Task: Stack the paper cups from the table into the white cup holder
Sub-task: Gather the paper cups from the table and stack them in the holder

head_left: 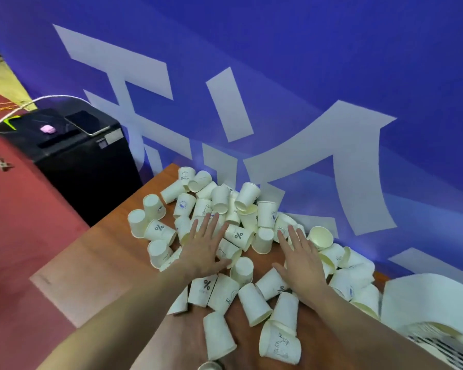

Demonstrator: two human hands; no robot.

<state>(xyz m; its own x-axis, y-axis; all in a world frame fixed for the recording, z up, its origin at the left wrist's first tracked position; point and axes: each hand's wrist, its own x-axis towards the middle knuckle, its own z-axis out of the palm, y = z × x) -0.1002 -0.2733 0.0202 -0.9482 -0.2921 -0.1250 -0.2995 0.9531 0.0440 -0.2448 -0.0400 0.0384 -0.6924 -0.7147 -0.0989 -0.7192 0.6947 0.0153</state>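
Head view, left hand (205, 252) and right hand (301, 259) fingers straight, over tapered paper cups (253, 303), wooden table (96, 265).

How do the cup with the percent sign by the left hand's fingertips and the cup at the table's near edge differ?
The percent-sign cup lies deep in the pile, printed mark showing; the near-edge cup lies apart from the pile's middle, showing plain white. The left hand lies near the first, not the second. Both are white paper cups lying on their sides.

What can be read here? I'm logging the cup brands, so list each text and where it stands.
"%": cup by the left hand
"%": cup between the hands
"%": cup under the left wrist
"Bebr", cut off: far cup
"HE", partly hidden: near cup
Big white characters on the blue banner: cropped, unreadable
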